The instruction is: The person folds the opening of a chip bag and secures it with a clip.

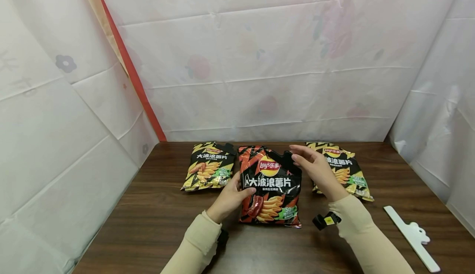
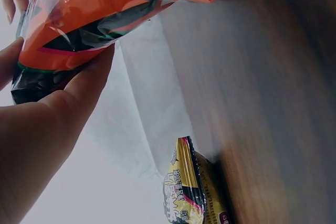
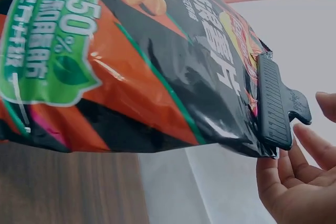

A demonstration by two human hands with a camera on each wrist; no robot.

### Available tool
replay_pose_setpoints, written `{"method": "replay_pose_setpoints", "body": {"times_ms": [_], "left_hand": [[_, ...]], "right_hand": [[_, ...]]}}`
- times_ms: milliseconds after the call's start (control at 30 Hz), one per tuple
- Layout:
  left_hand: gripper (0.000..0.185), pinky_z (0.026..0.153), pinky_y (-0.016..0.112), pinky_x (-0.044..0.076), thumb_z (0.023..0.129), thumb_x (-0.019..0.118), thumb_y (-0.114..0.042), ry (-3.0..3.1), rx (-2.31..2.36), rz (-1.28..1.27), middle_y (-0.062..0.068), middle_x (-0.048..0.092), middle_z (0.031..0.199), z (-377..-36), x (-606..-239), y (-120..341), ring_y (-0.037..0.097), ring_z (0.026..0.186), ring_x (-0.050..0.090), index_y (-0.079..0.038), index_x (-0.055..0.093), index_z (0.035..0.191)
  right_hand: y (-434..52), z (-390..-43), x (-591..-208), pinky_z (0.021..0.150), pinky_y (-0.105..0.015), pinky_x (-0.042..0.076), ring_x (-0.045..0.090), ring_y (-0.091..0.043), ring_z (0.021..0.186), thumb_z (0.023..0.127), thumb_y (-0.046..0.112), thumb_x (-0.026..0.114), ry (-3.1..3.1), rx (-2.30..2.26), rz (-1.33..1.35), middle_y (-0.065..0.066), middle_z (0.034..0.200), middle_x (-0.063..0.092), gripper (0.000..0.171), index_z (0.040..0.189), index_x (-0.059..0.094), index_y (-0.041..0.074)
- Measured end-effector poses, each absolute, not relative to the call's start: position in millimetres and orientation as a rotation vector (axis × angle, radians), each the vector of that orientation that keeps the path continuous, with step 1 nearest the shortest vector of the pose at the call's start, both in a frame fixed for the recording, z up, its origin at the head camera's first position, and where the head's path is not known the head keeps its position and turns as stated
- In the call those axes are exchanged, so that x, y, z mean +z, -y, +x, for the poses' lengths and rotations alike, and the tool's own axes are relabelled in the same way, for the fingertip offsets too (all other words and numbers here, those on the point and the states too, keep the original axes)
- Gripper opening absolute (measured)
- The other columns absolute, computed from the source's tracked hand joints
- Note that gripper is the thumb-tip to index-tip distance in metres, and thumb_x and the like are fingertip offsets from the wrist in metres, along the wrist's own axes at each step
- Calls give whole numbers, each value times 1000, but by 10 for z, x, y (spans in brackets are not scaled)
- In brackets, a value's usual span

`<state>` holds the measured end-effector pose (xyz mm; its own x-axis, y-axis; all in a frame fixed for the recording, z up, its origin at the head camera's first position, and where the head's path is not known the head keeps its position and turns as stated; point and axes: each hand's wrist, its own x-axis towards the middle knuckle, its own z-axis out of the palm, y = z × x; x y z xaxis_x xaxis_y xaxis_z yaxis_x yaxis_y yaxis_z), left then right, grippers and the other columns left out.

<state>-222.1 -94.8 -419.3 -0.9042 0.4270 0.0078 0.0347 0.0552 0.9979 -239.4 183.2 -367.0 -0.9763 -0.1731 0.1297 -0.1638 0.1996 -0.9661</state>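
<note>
A red and black bag of potato chips (image 1: 270, 199) stands upright in front of me, tilted slightly back. My left hand (image 1: 231, 197) grips its left edge, thumb on the front and fingers behind. Clamped across the bag's top right corner is a black bag clip (image 3: 274, 100). Beside that clip is my right hand (image 1: 315, 168); in the right wrist view its fingertips (image 3: 303, 132) are right at the clip's handle and the bag's corner, while the thumb stands apart from the handle. Nothing is pinched between them.
Behind on the left lies a yellow and black chip bag (image 1: 208, 167) with a black clip (image 1: 226, 147) on its top. Another yellow and black bag (image 1: 345, 171) lies behind my right hand. A white bag clip (image 1: 410, 235) rests on the wooden table (image 1: 141, 228) at the right.
</note>
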Motion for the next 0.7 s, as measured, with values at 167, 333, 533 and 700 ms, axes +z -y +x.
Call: {"method": "replay_pose_setpoints", "body": {"times_ms": [167,333,533,700], "left_hand": [[71,101,43,47,95,66,-17,-2071,1926,462,17,47,146,-2209,-4191,948,29,127,53,-16,27,154],[74,104,48,44,94,67,-22,-2116,1907,435,15,40,152,-2209,-4195,956,32,132,48,-18,26,155],[69,94,38,50,95,66,-19,-2130,1894,444,17,49,143,-2216,-4190,955,24,115,58,-15,29,153],[69,94,37,51,95,66,-16,-2083,1924,450,19,51,142,-2223,-4196,955,24,116,59,-16,29,153]], "right_hand": [[-1852,-2341,-3752,95,-15,46,53,2,116,99,40,58,-2453,-1946,-318,-11,140,51,56,148,43,18],[-1858,-2283,-3849,94,-13,45,52,7,114,99,36,58,-2465,-1945,-287,-15,141,50,58,151,38,16],[-1833,-2204,-3955,90,-10,45,54,11,108,100,29,57,-2377,-1998,-275,-21,141,48,61,153,33,8],[-1803,-2133,-4057,73,-18,47,52,5,80,98,31,60,-2347,-1931,-173,-7,117,56,62,152,36,11]]}}
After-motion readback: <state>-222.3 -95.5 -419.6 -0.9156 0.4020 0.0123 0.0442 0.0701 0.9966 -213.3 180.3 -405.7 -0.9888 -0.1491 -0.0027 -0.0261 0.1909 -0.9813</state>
